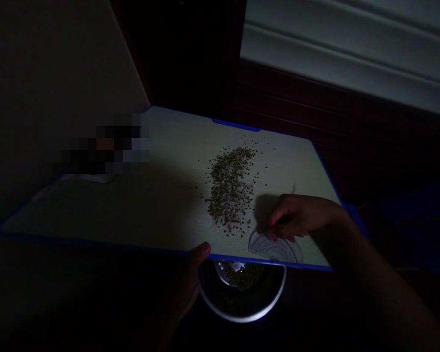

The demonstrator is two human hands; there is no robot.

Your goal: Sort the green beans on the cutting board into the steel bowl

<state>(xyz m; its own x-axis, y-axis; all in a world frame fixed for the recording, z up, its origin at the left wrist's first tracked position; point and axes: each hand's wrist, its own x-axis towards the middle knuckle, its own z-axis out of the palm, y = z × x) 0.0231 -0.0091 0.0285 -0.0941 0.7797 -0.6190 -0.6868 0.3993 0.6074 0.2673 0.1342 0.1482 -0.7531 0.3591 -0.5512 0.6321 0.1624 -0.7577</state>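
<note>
A white board [161,205] with a blue rim carries a long, loose patch of small green beans [231,190]. My left hand [192,274] grips the board's near edge, thumb on top and the other fingers mostly hidden below. Over the right part of the board, my right hand [297,217] is closed on a clear protractor [276,250], which lies near the front rim. Something red shows at the fingertips, too small to make out. Under the near edge stands a bowl [242,315] with a bright rim, partly hidden by the board, with more beans inside.
At the board's far left a blurred, pixelated patch [106,146] hides what is there. A pale wall [58,63] rises on the left. Pale horizontal panels [344,44] stand at the back right. A dark blue shape [418,225] lies at the right. The light is very dim.
</note>
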